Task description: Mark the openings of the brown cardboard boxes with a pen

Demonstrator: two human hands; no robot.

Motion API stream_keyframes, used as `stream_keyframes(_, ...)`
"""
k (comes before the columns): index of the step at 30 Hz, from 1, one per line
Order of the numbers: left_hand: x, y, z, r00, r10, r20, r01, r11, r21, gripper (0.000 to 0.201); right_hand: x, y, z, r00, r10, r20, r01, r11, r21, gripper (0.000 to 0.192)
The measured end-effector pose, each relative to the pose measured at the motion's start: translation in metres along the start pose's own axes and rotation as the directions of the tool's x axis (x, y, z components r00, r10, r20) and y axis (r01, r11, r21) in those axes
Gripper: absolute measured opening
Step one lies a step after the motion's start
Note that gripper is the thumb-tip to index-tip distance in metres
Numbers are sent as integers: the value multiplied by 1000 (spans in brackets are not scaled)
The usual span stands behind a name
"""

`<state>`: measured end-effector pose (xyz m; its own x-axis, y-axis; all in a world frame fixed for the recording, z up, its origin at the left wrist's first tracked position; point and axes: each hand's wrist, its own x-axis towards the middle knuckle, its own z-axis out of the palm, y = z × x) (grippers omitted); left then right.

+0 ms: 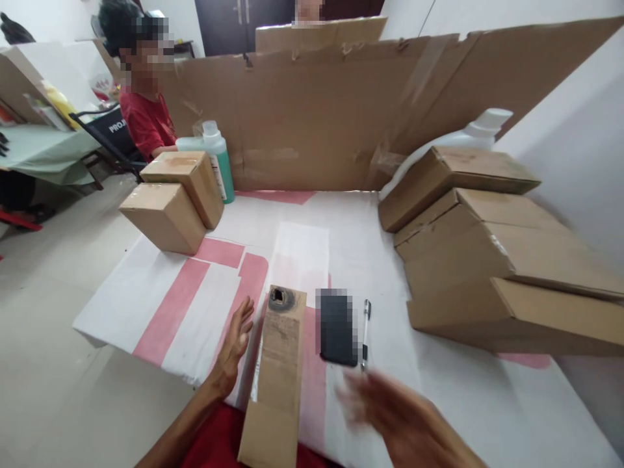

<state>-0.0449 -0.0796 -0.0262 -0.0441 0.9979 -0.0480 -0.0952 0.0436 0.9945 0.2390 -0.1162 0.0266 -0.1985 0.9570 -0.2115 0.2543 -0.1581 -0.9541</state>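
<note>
The left hand (pixel 236 341) lies flat on the table (pixel 146 305), palm turned toward a long narrow cardboard piece (pixel 277 377). Its fingers (pixel 245 312) are stretched out straight and held close together, holding nothing, and they sit just beside the left edge of the cardboard piece; whether they touch it cannot be told. The cardboard piece lies lengthwise from the near edge of the table toward the middle, with a dark ringed hole (pixel 281 298) at its far end.

The right hand (pixel 390 409) hovers low over the near part of the table, right of the cardboard piece and just short of a black phone (pixel 338 328). It is blurred, so whether its fingers are spread or closed cannot be told; it holds nothing that can be seen. A pen (pixel 365 333) lies just beside the right edge of the phone, parallel to it.

The table has a white cover with pink bands. On the right stands a slanting stack of flat cardboard boxes (pixel 492 253), with a white jug (pixel 480 130) behind it. On the far left two small cardboard boxes (pixel 173 198) lean together, and a bottle of green liquid (pixel 219 159) stands behind them. A tall cardboard screen (pixel 316 110) closes the far side of the table. Beyond the left corner sits a person in a red shirt (pixel 146 120).
</note>
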Motion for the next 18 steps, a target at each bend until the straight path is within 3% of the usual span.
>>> stream_keyframes(3,-34,-4,1,995,-76,59,74,997,31,69,19,22,38,993,67,-93,-46,974,220,82)
stream_keyframes(6,-58,4,1,986,-96,138,76,987,144,67,19,24,74,986,167,-24,-150,932,329,79)
stream_keyframes(8,-62,23,-5,984,-56,170,18,976,219,75,20,10,81,973,231,23,-226,917,330,73)
stream_keyframes(14,-39,108,-37,979,32,201,-83,964,252,105,51,-49,76,965,259,34,-223,750,623,71)
stream_keyframes(16,-28,114,-37,985,105,138,-136,962,239,109,61,-58,85,963,252,95,-251,715,652,74)
stream_keyframes(18,-13,107,-32,988,150,21,-151,971,182,101,71,-61,92,955,253,152,-292,738,608,84)
